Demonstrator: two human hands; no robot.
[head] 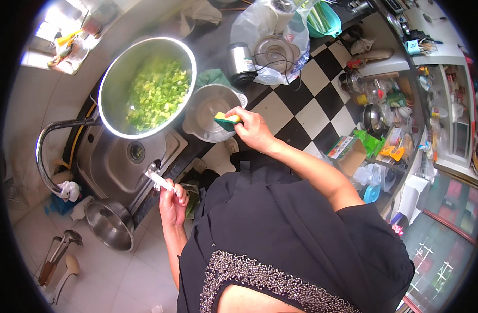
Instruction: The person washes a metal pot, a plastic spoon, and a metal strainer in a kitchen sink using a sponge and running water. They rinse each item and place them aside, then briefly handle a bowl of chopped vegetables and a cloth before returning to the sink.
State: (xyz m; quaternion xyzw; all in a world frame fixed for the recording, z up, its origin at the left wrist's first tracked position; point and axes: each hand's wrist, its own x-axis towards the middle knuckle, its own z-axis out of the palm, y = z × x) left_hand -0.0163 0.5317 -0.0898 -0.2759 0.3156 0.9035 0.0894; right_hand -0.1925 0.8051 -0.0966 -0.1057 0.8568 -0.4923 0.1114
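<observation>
My right hand grips a yellow and green scrubbing sponge over the near rim side of a clear, handled bowl. In my left hand is the white handle of a small tool, held at the front edge of the sink; its metal head is too small to name. A large steel pot of chopped green vegetables stands beside the bowl, partly over the steel sink.
A curved chrome faucet arches at the left, above a steel bowl. Beyond the clear bowl are a metal blender base, a glass container with a dark cord, and a teal basket of green stalks. Crowded shelves line the right.
</observation>
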